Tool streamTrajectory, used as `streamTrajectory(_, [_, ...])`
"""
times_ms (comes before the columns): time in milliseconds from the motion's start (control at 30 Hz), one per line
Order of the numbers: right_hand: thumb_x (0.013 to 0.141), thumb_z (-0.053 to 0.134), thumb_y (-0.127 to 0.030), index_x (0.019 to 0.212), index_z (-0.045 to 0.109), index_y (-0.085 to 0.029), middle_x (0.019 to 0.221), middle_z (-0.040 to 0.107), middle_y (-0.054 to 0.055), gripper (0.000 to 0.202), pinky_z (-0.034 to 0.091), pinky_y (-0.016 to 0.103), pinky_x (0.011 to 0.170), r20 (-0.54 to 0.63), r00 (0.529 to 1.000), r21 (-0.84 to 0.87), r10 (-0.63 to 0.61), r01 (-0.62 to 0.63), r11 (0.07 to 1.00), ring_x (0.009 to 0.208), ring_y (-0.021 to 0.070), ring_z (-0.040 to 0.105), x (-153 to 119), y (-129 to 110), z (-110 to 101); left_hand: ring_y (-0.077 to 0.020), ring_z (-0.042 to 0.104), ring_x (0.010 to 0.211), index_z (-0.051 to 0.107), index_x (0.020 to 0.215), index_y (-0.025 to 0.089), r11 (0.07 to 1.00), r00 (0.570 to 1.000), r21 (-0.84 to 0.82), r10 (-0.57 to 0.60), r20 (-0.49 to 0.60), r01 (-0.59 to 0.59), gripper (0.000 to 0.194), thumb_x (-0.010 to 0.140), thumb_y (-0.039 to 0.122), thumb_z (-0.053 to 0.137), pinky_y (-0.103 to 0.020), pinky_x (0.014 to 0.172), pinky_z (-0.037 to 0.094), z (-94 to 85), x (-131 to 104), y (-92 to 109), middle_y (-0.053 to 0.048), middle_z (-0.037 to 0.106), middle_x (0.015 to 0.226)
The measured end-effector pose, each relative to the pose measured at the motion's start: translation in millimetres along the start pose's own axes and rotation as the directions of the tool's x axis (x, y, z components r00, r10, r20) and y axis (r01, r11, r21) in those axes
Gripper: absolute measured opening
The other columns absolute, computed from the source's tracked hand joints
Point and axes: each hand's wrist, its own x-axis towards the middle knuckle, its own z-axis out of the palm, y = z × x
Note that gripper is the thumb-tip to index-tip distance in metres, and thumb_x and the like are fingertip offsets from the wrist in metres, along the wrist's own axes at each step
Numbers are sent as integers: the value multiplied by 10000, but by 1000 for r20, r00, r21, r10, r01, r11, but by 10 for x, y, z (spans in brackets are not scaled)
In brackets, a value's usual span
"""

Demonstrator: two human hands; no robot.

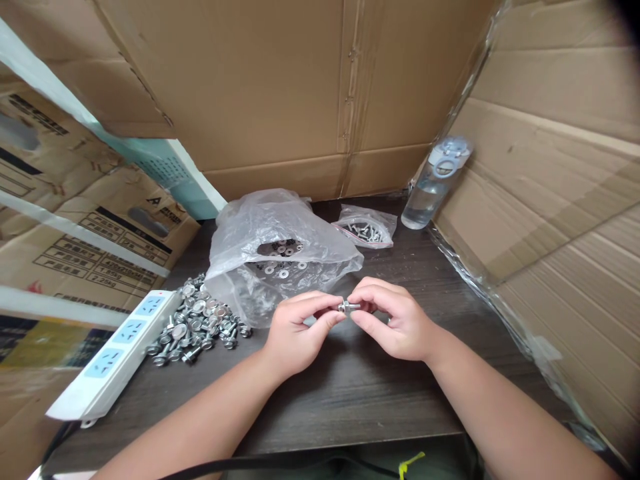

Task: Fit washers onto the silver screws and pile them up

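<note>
Between my hands, above the near part of the dark table, is a small silvery bolt (349, 307) lying roughly level, with what looks like a nut or washer around its shank. My left hand (303, 332) pinches its left end between thumb and forefinger. On the other side, my right hand (395, 320) has thumb and curled fingers at the shank's right end; the exact contact there is partly hidden. Just beyond my left hand lies a clear plastic bag (285, 220), with flat washers (284, 274) showing inside it. A pile of bolts (197, 320) with broad round heads lies left of the bag.
A white power strip (117, 357) lies along the table's left side. Behind my hands rests a small zip bag of screws (367, 231). A water bottle (430, 187) stands at the back right. Cardboard walls (280, 87) enclose the dark wooden table (390, 407).
</note>
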Motion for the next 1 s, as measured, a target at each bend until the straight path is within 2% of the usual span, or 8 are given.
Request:
streamTrajectory(133, [898,581,-129,986,613,-148,843,590,55,95,457,243,661,-3,999,-24,-32,32,999,739,108,532,0,12,17,-105,701,663,768,869,154,1000,1000,-8,23,7,-23,95,783,155,726,-168,625,576,5,2,9,-55,765,778])
streamTrajectory(267, [927,539,-157,946,590,-146,827,578,52,56,440,250,670,30,1000,-67,-6,8,998,739,115,519,2,2,43,-112,702,663,764,892,163,998,998,25,57,33,-58,107,800,160,709,-184,627,575,-2,-17,-12,-61,762,782])
streamTrajectory(400, [987,425,-199,764,524,-141,747,529,33,251,416,240,648,79,995,-59,54,-49,997,687,100,483,11,0,66,-106,692,667,748,963,163,983,982,67,167,85,-173,172,805,126,692,-182,632,566,-7,-46,-41,-64,753,787])
streamTrajectory(467, [1005,388,-216,704,492,-140,717,509,27,327,415,237,645,89,992,-34,85,-83,996,667,93,473,17,0,50,-103,689,665,746,977,163,982,980,62,170,107,-177,187,802,121,694,-178,630,564,-3,-47,-44,-62,753,789])
streamTrajectory(633, [956,521,-219,973,601,-145,845,570,46,110,452,223,649,42,996,2,84,-84,996,721,95,522,9,-12,-26,-109,697,650,773,883,162,1000,1000,-4,9,26,-9,109,784,170,729,-172,596,564,2,-10,-20,-56,762,770])
streamTrajectory(733, [909,587,-164,1017,612,-151,885,592,53,112,467,222,654,30,999,23,23,-23,999,739,96,543,0,-5,-31,-117,708,648,787,893,174,996,998,-72,-57,22,58,124,780,175,733,-176,587,572,-3,6,-3,-56,771,774])
streamTrajectory(900, [897,580,-116,980,602,-150,853,587,51,92,452,244,678,24,998,-41,-58,59,997,756,110,531,-4,5,8,-114,709,646,792,893,179,995,999,-89,-32,38,35,135,772,151,739,-174,597,577,-3,-5,2,-54,773,781])
streamTrajectory(1000, [916,547,-142,938,580,-139,833,567,50,40,431,248,671,36,999,-71,-32,34,997,741,111,508,-11,-10,45,-107,704,649,781,920,163,997,997,-44,61,39,-59,159,780,117,722,-169,604,575,-4,-22,-24,-64,765,783])
